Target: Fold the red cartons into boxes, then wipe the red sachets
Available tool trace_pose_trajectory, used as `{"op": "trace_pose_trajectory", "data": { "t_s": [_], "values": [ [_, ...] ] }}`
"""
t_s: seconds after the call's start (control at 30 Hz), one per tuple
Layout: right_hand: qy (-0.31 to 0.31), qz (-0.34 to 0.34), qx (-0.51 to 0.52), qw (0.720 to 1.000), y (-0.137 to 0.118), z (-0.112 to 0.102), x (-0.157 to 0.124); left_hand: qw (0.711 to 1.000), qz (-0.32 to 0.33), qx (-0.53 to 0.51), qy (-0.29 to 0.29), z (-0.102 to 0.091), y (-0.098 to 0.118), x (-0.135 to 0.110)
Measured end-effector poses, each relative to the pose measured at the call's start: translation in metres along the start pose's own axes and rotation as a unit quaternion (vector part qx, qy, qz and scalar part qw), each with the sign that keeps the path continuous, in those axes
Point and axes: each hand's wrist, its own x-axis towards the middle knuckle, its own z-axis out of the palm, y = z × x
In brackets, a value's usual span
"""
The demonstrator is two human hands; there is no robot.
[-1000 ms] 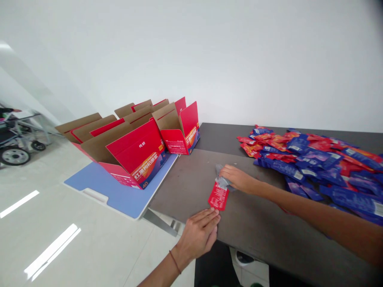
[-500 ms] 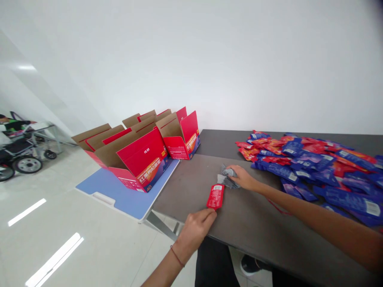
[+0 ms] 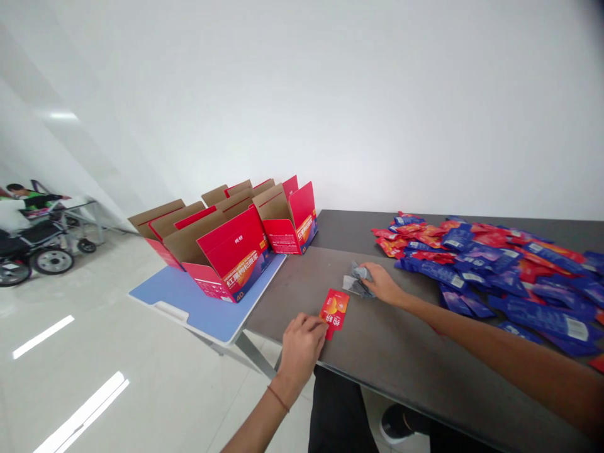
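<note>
A red pouch (image 3: 336,307) with orange fruit pictures and white lettering lies near the front edge of the dark table. My left hand (image 3: 304,343) is closed at the pouch's lower left edge, fingertips pinching it; the thumb is partly hidden. To the right and farther back, my right hand (image 3: 382,286) grips a crumpled grey cloth (image 3: 357,283) that rests on the tabletop, just beyond the pouch's upper right corner. The cloth and the pouch do not touch.
A big heap of blue and red pouches (image 3: 491,258) covers the right of the table (image 3: 302,296). Several open red cartons (image 3: 236,251) stand at the left, most on a blue folding table (image 3: 165,292). A wheelchair (image 3: 47,242) and a person are far left.
The red pouch has been turned over, from its barcode side to its fruit side. My left hand has shifted slightly left and up to its side edge. My right hand stays on the cloth.
</note>
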Motion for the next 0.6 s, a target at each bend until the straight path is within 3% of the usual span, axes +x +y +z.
{"op": "trace_pose_trajectory", "data": {
  "t_s": [0.1,0.2,0.3,0.37,0.47,0.6],
  "values": [
    [0.037,-0.022,0.009,0.999,-0.024,-0.011,0.004,0.996,0.086,0.023,0.004,0.002,0.001,-0.007],
    [0.035,-0.12,0.052,0.991,-0.068,-0.015,0.0,0.992,0.124,0.015,0.028,0.011,0.001,-0.018],
    [-0.092,-0.24,0.078,0.963,-0.113,-0.002,-0.018,0.992,0.117,0.0,0.048,0.02,0.0,-0.025],
    [-0.171,-0.288,0.056,0.941,-0.129,0.012,-0.032,0.992,0.108,-0.005,0.06,0.023,-0.001,-0.027],
    [-0.215,-0.304,0.008,0.928,-0.129,0.029,-0.043,0.993,0.101,-0.018,0.066,0.025,-0.002,-0.028],
    [-0.221,-0.307,-0.027,0.925,-0.1,0.033,-0.024,0.991,0.106,-0.051,0.056,0.025,-0.003,-0.027]
  ]
}}
